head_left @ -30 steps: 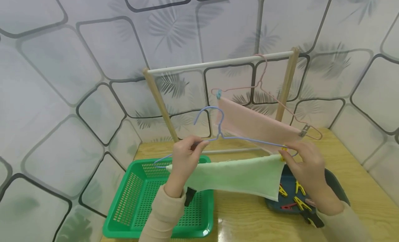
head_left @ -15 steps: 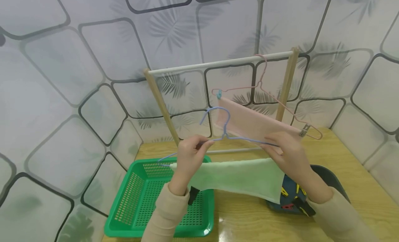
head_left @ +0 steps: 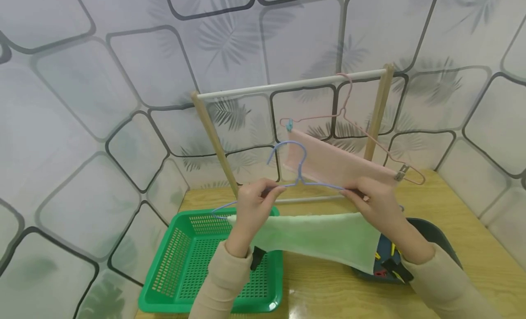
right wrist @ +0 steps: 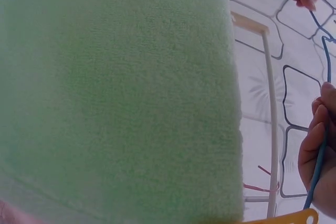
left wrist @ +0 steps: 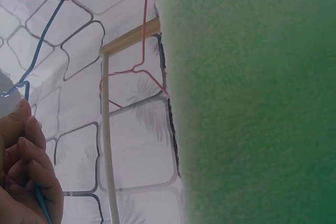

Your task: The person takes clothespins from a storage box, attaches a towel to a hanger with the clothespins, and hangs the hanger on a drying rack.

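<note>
My left hand [head_left: 255,208] pinches the blue clothes hanger [head_left: 305,152] left of its hook, and my right hand [head_left: 375,201] pinches its bar on the other side. The hook points up. Below the bar hangs a light green towel [head_left: 316,234], filling much of both wrist views. A yellow clothespin [right wrist: 296,217] shows at the towel's edge in the right wrist view; in the head view the right hand hides that corner. Behind, a pink towel [head_left: 328,156] hangs from a pink hanger [head_left: 344,104], held by a blue clothespin [head_left: 289,125] and a grey one [head_left: 402,172].
The pink hanger hooks over the white rail [head_left: 263,88] of a wooden-sided rack [head_left: 211,136] at the back of the table [head_left: 316,287]. A green basket [head_left: 156,273] stands at left. At right, partly behind my forearm, a dark tray [head_left: 439,239] holds several clothespins.
My right hand has let go of the hanger's right end by the yellow clothespin and moved left along the bar. Hanger, green towel and left hand have shifted slightly right.
</note>
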The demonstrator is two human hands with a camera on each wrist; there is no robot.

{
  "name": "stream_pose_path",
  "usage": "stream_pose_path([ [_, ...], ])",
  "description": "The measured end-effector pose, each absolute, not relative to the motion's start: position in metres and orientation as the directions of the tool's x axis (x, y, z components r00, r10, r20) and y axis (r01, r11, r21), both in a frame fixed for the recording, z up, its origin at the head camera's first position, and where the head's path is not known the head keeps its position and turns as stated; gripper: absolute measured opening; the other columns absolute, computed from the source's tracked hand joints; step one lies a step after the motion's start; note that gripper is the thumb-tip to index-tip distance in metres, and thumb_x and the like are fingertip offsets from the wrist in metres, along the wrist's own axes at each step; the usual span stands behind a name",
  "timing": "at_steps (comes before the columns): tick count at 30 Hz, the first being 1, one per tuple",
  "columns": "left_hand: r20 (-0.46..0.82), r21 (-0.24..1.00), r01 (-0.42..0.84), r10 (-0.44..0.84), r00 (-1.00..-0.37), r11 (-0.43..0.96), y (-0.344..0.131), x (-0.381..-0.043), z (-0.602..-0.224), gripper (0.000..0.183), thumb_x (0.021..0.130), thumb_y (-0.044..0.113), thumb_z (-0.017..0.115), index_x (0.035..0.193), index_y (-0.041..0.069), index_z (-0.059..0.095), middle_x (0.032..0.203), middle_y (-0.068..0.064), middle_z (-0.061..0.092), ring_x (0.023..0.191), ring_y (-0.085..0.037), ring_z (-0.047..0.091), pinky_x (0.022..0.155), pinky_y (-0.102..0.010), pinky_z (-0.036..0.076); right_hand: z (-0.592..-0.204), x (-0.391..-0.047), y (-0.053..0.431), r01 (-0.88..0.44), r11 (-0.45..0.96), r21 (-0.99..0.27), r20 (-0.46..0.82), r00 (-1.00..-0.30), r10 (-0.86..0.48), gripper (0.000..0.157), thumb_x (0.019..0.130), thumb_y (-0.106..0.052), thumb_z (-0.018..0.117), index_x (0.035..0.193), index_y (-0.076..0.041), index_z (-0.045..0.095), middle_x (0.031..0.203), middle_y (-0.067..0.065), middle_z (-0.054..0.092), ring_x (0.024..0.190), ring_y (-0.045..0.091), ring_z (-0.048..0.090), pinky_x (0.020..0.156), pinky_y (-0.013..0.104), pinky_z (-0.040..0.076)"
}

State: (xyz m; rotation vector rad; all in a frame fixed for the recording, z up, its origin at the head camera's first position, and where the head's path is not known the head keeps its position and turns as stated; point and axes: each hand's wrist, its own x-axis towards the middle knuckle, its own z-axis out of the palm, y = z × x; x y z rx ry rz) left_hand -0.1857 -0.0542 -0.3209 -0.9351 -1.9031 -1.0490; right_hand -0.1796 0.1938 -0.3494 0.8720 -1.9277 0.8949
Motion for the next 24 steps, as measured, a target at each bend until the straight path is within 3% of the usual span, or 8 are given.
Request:
stream_pose_path([
  [3,0.857,0.34,0.853,0.244,-0.454,0.396,-0.056,-0.186,-0.321,0.01,0.069,0.014,0.061,0.068,0.004,0.058,0.058,-0.001,0.056,0.047,-0.002,0.047,0.045,-0.012,0.038,-0.344,-0.177,0.191,-0.816,0.52,-0.254,0.877,-0.421,-0.232,0.008,0.065,-0.007,0.063,0.068,-0.011,0.057,0.061,-0.007,0.05,0.05,0.003,0.039,0.043,0.016,0.031],
  [8,0.816,0.327,0.798,0.274,-0.509,0.506,-0.067,-0.187,-0.326,0.012,0.071,0.019,0.059,0.068,0.008,0.057,0.059,0.002,0.054,0.05,-0.003,0.045,0.045,-0.016,0.037,-0.377,-0.2,0.208,-0.829,0.513,-0.224,0.903,-0.374,-0.21,0.014,0.062,-0.006,0.065,0.072,-0.015,0.059,0.062,-0.008,0.049,0.05,0.003,0.036,0.043,0.015,0.027],
  [15,0.744,0.277,0.639,0.261,-0.615,0.718,-0.092,-0.186,-0.33,0.018,0.071,0.028,0.058,0.068,0.01,0.058,0.06,0.004,0.052,0.055,-0.01,0.048,0.049,-0.02,0.037,-0.399,-0.214,0.239,-0.76,0.584,-0.286,0.89,-0.436,-0.132,0.019,0.061,-0.006,0.066,0.075,-0.017,0.06,0.066,-0.006,0.052,0.052,0.006,0.037,0.045,0.017,0.027],
  [19,0.697,0.34,0.62,0.253,-0.671,0.707,-0.107,-0.187,-0.33,0.021,0.07,0.029,0.058,0.076,0.009,0.059,0.067,0.001,0.054,0.062,-0.009,0.048,0.05,-0.02,0.04,-0.4,-0.219,0.251,-0.761,0.588,-0.274,0.912,-0.399,-0.092,0.022,0.058,-0.004,0.067,0.076,-0.016,0.061,0.069,-0.003,0.055,0.054,0.007,0.041,0.049,0.017,0.03],
  [24,0.544,0.475,0.602,0.323,-0.774,0.642,-0.126,-0.188,-0.335,0.031,0.069,0.032,0.058,0.092,0.012,0.054,0.081,0.005,0.051,0.073,-0.008,0.047,0.054,-0.02,0.041,-0.385,-0.213,0.254,-0.78,0.568,-0.261,0.934,-0.352,-0.054,0.018,0.056,-0.004,0.068,0.072,-0.011,0.062,0.066,0.001,0.057,0.052,0.006,0.044,0.05,0.014,0.033],
])
